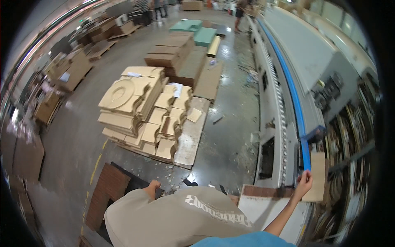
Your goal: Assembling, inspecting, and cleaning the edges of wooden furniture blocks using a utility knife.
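Note:
My right hand [303,183] reaches out to the machine on the right, its fingers drawn together at the near end of a long blue strip [293,88]. A tan panel [317,177] lies just right of these fingers. Whatever they may pinch is too small to make out. At my left side hangs my left hand [154,187], with curled fingers; any content is hidden. Left of it are a reddish-brown panel piece [106,186] and a black surface. A white-topped board with a brown edge [263,192] is below the machine's near end.
Pallets ahead carry stacked tan wavy-edged cut pieces [158,119], brown boards [170,49] and green boards [204,36]. The long grey machine [269,103] lines the right. Upright panel offcuts [354,136] crowd a rack beyond it. Scraps litter the floor. People stand far off.

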`<act>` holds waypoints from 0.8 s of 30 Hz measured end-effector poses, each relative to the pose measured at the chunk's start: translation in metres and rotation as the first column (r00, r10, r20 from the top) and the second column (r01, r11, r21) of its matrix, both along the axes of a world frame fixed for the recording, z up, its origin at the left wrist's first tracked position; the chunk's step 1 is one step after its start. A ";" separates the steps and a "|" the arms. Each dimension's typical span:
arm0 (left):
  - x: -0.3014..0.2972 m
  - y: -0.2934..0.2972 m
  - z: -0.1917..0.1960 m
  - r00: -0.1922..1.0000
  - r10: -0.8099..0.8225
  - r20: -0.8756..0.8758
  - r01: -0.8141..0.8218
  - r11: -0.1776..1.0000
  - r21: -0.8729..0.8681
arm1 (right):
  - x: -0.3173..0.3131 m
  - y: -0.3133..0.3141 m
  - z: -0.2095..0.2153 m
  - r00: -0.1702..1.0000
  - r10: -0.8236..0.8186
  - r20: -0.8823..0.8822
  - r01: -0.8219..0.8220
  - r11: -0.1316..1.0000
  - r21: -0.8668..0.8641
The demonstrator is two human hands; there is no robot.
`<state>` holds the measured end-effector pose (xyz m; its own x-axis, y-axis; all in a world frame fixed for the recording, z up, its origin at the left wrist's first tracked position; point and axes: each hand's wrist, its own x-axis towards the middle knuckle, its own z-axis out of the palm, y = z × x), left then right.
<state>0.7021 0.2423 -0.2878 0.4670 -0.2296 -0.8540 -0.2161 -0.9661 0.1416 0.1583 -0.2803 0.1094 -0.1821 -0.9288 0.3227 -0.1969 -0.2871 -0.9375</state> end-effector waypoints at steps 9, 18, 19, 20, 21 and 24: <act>-0.091 -0.063 0.043 0.947 0.224 -0.228 -0.297 0.882 -0.367 | -0.169 -0.215 -0.059 0.763 -0.307 -0.569 0.406 0.913 0.052; -0.113 -0.081 0.073 0.926 0.358 -0.123 -0.373 0.808 -0.456 | -0.140 -0.299 -0.135 0.682 0.351 -0.642 -0.033 0.891 0.453; -0.116 -0.089 0.079 0.959 0.283 -0.036 -0.267 0.846 -0.462 | -0.164 -0.303 -0.153 0.642 0.229 -0.732 0.028 0.947 0.321; -0.117 -0.080 0.075 0.951 0.309 0.022 -0.266 0.853 -0.449 | -0.157 -0.325 -0.151 0.590 0.122 -0.798 0.044 0.982 0.182; -0.123 -0.077 0.068 0.946 0.312 0.091 -0.252 0.881 -0.400 | -0.163 -0.333 -0.160 0.603 0.150 -0.784 0.028 0.978 0.208; -0.157 -0.095 0.114 0.941 0.311 0.137 -0.230 0.880 -0.416 | -0.211 -0.354 -0.185 0.564 0.141 -0.814 0.165 0.946 0.278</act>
<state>0.5446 0.1472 -0.1734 0.7055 -0.3640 -0.6080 -0.0165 -0.8662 0.4994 -0.0526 -0.6345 -0.0759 0.0053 -0.9985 0.0544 -0.9171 -0.0266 -0.3978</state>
